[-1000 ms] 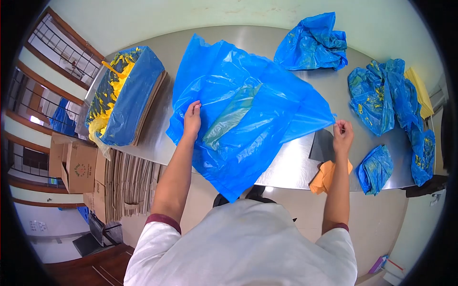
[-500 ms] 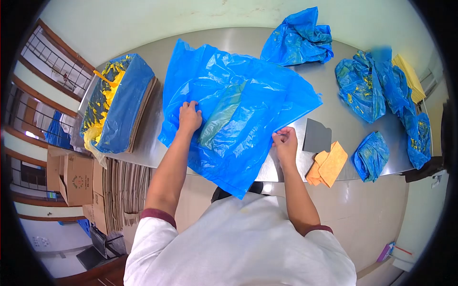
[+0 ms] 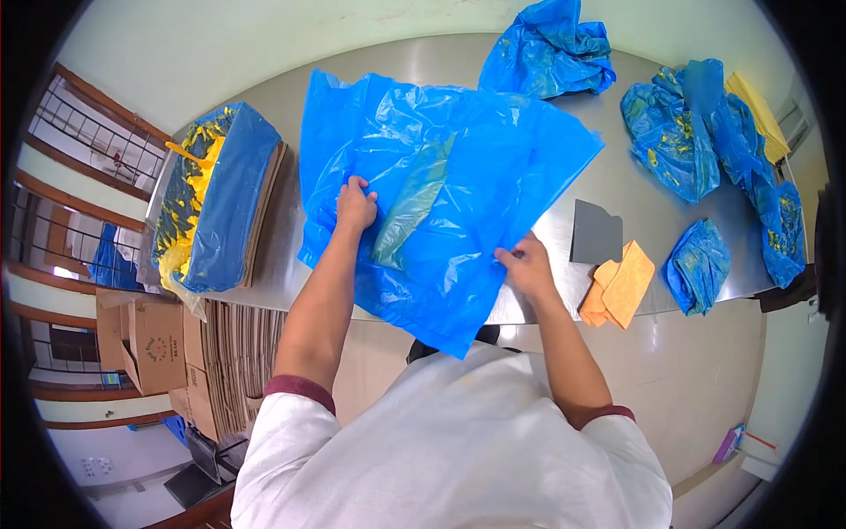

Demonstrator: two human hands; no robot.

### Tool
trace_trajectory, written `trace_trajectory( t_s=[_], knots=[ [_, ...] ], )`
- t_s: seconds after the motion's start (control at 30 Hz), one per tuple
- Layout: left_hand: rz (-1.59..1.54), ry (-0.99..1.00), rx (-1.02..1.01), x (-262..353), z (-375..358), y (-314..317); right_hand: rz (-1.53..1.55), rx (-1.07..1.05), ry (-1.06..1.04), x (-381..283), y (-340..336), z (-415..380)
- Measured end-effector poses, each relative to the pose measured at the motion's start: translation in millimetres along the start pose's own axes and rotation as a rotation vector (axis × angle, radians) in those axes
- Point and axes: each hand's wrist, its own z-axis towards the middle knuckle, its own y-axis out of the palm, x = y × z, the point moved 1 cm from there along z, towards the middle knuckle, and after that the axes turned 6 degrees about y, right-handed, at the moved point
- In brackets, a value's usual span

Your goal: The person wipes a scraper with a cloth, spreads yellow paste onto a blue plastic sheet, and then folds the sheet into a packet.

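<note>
A large blue plastic bag (image 3: 480, 189) lies spread over the metal table, with its lower corner hanging past the near edge. A greenish, crumpled strip (image 3: 414, 207) shows at its middle. My left hand (image 3: 355, 207) is at the bag's left part, fingers bent and pinching the film, with a fold running up from them. At the lower right edge, my right hand (image 3: 526, 264) grips the film between thumb and fingers. Just right of that hand lie a dark grey flat piece (image 3: 597, 232) and a folded orange cloth (image 3: 621, 286).
On the left stands a blue-lined box (image 3: 231, 207) holding yellow material and an orange-handled tool (image 3: 187, 154). Crumpled blue plastic (image 3: 551, 53) lies at the back, with more smeared plastic (image 3: 671, 141) on the right. Stacked cardboard (image 3: 233, 353) is below the table's left side.
My left hand has shifted slightly right and its fingers have closed on the film. My right hand still holds the edge. The whole view has shifted a little.
</note>
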Motion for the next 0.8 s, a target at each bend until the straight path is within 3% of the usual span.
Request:
trace_trajectory(
  t_s=[0.13, 0.27, 0.3, 0.43, 0.53, 0.67, 0.8],
  knots=[
    [-0.032, -0.052, -0.003, 6, -1, 2, 0.172, 0.055, 0.055, 2, -32, -13],
    [0.030, -0.087, -0.010, 17, -2, 1, 0.213, 0.102, 0.199, 16, -22, -9],
    [0.034, -0.094, -0.021, 16, -1, 2, 0.255, 0.056, 0.264, -20, -20, -20],
    [0.027, -0.115, -0.046, 17, 0, 0, -0.052, 0.039, 0.069, -11, -5, -23],
    [0.026, -0.102, -0.047, 13, 1, 1, -0.010, 0.044, -0.034, 1, -24, -30],
    [0.055, -0.160, -0.054, 21, -1, 1, 0.026, 0.120, 0.110, 15, -47, -29],
    [0.091, -0.153, -0.078, 30, 1, -6, 0.445, -0.033, 0.289, -5, -40, -72]
  ],
)
